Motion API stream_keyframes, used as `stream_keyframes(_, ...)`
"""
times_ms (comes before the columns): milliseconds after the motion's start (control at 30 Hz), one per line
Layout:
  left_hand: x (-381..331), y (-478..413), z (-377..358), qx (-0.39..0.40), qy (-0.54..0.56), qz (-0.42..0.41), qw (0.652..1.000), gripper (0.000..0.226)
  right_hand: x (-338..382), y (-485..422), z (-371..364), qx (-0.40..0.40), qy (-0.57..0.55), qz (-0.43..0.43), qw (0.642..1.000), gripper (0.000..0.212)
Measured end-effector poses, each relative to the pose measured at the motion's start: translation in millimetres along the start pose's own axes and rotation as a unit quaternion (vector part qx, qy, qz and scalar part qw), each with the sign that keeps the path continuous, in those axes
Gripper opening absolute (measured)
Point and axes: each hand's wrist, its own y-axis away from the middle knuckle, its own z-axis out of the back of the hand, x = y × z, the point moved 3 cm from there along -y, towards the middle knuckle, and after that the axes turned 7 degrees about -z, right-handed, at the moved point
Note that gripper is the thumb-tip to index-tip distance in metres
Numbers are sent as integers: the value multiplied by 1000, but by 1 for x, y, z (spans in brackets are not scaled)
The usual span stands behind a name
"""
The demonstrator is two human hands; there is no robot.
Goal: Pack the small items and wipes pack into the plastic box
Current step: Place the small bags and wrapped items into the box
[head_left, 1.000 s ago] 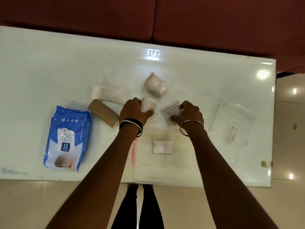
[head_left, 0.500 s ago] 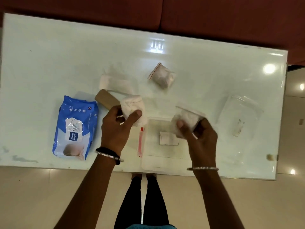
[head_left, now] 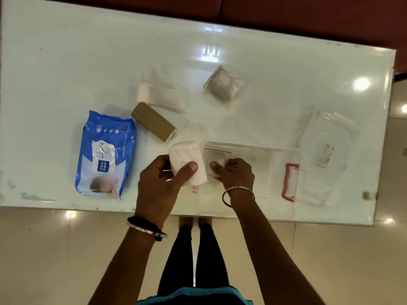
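Head view: left hand [head_left: 163,183] grips a white cloth roll [head_left: 187,162] beside the plastic box [head_left: 286,155], while right hand [head_left: 236,175] presses a small bag [head_left: 214,160] inside to pack it.

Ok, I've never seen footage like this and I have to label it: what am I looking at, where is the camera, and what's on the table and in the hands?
There is no machine here. A person wears a camera on the head, so the one view looks down over their own arms at a glossy white table.

The left hand holds a white cloth roll beside the clear plastic box. The right hand reaches into the box and grips a small clear pouch of white stuff.

Still lying on the table: a blue wipes pack at the left, a brown roll, a white wrapped bundle, and a zip bag with greyish contents. At the right lies a clear piece, probably the box lid, though that is hard to tell.
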Motion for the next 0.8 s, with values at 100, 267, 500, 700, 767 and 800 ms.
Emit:
stream_keyframes(100,-4,5,-5,18,-32,-8,999,54,3,-3,-4,5,61,22,998,45)
stream_keyframes(267,-12,18,-12,34,-92,-28,995,54,13,14,17,-48,152,60,985,46)
stream_keyframes(500,-19,36,-40,64,-138,-62,986,63,13,78,54,257,-89,39,962,49)
stream_keyframes(700,-11,37,-51,140,-118,-50,982,56,4,52,66,141,-79,4,987,40)
stream_keyframes(767,-11,34,-43,105,-129,-63,984,43,4,34,70,59,-30,6,998,39)
stream_keyframes(800,-11,32,-39,84,-133,-70,985,35,4,26,71,17,3,6,1000,45)
